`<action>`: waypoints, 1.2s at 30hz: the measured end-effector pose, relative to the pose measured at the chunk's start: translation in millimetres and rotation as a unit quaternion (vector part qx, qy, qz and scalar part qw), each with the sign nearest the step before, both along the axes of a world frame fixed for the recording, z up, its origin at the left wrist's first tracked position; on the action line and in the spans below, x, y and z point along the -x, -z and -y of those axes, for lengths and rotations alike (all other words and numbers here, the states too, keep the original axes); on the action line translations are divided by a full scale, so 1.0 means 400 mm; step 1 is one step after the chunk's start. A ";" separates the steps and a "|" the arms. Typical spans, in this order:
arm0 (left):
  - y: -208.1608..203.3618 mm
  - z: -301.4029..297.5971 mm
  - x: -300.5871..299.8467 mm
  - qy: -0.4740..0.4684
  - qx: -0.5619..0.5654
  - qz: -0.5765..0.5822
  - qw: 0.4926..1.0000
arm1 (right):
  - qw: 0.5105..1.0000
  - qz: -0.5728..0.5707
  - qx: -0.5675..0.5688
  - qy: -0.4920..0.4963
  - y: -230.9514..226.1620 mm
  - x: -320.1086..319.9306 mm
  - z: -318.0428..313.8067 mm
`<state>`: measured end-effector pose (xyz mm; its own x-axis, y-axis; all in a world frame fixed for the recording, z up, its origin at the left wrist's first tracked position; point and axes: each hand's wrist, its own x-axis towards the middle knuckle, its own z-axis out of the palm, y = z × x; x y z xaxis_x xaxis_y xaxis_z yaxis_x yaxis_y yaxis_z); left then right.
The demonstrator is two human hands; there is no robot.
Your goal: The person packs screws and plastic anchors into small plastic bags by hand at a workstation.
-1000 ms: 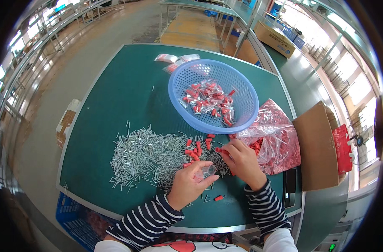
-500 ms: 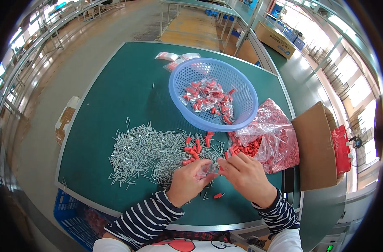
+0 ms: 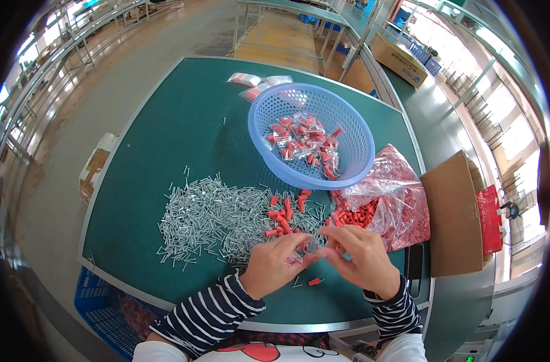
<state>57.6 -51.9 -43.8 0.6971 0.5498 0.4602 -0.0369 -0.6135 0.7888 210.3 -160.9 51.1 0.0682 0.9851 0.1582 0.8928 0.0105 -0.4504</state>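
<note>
At four o'clock, the right hand (image 3: 362,256) no longer showed a red tubular plastic plug, likely now inside the small clear plastic bag (image 3: 312,247); thumb and forefinger stood narrowly parted at its mouth, grip unclear. The left hand (image 3: 274,263), at six, pinched that bag toward five. Silver metal screws (image 3: 196,220) lay toward eight.

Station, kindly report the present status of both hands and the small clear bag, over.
Left hand pinching small clear bag. Right hand close beside it, contact unclear. Loose screws and red plastic pieces just beyond the hands.
</note>
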 end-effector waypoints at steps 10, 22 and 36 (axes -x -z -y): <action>0.005 -0.003 0.012 0.011 0.093 0.036 0.995 | 0.961 -0.273 -0.044 -0.016 0.129 0.025 0.009; -0.016 -0.014 0.005 0.108 0.360 0.083 0.923 | 0.874 -0.473 -0.100 0.055 0.183 0.024 0.022; -0.032 -0.012 0.006 0.075 0.273 0.027 0.959 | 0.927 -0.345 -0.125 0.077 0.168 0.026 0.023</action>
<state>55.1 -47.0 -31.2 0.7704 0.6148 0.1690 -0.1412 -0.0940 0.9855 200.0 -170.1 -16.1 0.3752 0.8938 0.2457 0.3931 0.0867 -0.9154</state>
